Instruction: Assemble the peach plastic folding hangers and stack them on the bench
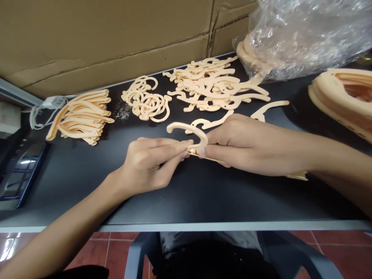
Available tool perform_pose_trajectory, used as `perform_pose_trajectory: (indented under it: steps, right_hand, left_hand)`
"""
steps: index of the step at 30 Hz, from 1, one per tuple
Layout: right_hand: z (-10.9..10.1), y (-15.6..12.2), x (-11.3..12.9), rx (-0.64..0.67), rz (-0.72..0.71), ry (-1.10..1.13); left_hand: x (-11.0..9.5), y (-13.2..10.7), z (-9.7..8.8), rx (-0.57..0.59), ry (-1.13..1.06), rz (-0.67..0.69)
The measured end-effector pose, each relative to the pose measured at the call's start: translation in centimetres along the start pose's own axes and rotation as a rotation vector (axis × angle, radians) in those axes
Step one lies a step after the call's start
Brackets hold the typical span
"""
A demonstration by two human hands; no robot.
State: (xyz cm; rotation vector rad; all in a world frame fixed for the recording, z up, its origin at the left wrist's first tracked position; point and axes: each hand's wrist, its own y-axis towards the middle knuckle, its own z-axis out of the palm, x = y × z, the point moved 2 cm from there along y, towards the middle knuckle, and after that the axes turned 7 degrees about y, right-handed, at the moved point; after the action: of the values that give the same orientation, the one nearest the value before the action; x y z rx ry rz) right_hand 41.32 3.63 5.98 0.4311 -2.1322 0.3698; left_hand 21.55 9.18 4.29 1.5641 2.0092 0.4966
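My left hand (152, 161) is closed in a pinch at the base of a cream plastic hanger hook (200, 133). The hook curves up and to the left between both hands. From the right, my right hand (252, 147) wraps around a thin cream hanger arm (299, 176), whose end pokes out below the wrist. My right thumb and fingers press by the hook's base, so the two hands meet at the joint. How the pieces fit together there is hidden by the fingers. Just behind the hands lies a loose flat hanger piece (213, 123) on the dark table.
At the back are a pile of hooks (151, 102), a heap of flat hanger pieces (215, 85) and a stack of curved arms (84, 116). A clear plastic bag (308, 38), larger cream pieces (343, 97), a white cable (36, 116) and a phone-like device (26, 174) flank them.
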Motion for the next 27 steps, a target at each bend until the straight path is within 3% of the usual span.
perform_pose_trajectory:
  steps: [10,14,17,21,24,27]
  right_hand:
    - [-0.3,0.1,0.2,0.010,0.010,0.041]
    - [-0.1,0.0,0.3,0.027,0.089,0.138]
    - [-0.2,-0.1,0.1,0.007,0.166,0.284]
    - [-1.3,-0.1,-0.1,-0.198,0.135,0.396]
    - [-2.2,-0.2,-0.2,-0.402,0.028,0.355]
    - [-2.1,-0.1,-0.5,-0.491,-0.028,0.311]
  left_hand:
    - [0.1,0.5,0.2,0.015,-0.105,-0.100]
    - [0.2,0.9,0.1,0.065,-0.197,-0.171]
    - [0.5,1.0,-0.2,0.035,-0.306,-0.253]
    - [1.8,0.8,-0.2,-0.077,-0.494,-0.519]
    - [3.1,0.6,-0.2,-0.248,-0.671,-0.733]
    - [3.9,0.8,-0.3,-0.350,-0.838,-0.860]
